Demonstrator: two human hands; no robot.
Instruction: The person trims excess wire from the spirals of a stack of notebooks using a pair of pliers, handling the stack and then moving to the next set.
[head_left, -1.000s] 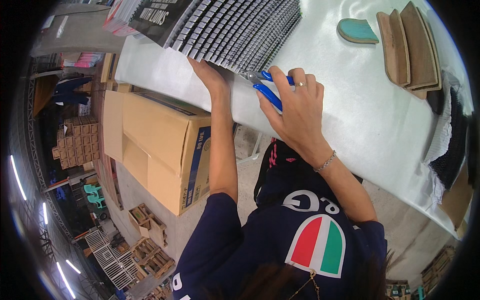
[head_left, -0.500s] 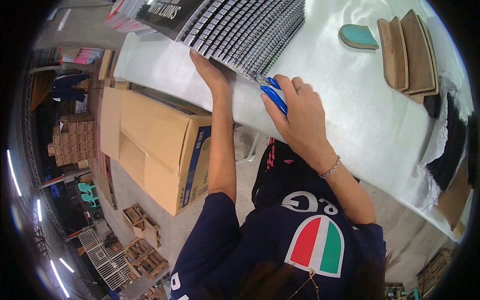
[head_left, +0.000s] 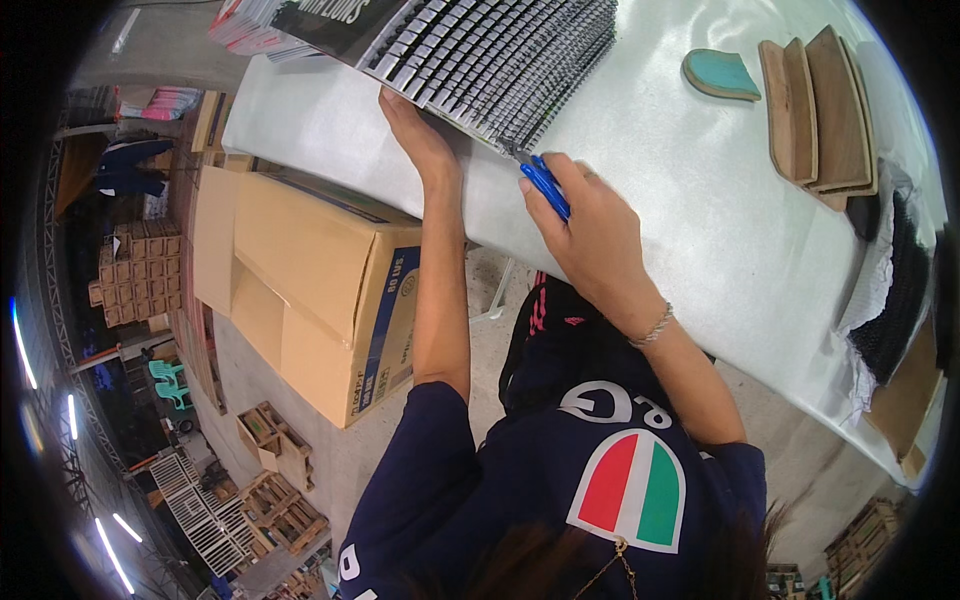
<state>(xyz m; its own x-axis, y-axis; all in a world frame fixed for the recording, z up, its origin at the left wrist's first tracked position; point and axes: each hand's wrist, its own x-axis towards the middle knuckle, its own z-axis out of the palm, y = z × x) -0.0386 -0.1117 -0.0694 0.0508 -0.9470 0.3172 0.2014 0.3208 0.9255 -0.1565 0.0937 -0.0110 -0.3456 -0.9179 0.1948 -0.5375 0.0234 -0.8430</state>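
A stack of wire-bound notebooks (head_left: 500, 70) with dark covers leans at the top of the view, its rows of black and silver spiral bindings facing me. My left hand (head_left: 420, 140) presses against the near lower edge of the stack; its fingertips are hidden behind the notebooks. Blue-handled wire cutters (head_left: 546, 190) are gripped in my right hand (head_left: 595, 225), which is closed around the handles. Their jaws touch the end of a binding at the stack's lower corner. Whether a wire lies between the jaws is too small to tell.
The white-covered table (head_left: 690, 220) carries a turquoise-topped curved pad (head_left: 722, 75) and several brown curved boards (head_left: 820, 115) on the right. Crumpled white and black material (head_left: 885, 290) lies at the right edge. Below the table's left side stands an open cardboard box (head_left: 300, 290).
The handles of the wire cutters have been squeezed closer together in my right hand. My left hand stays against the stack, and the whole view has shifted slightly.
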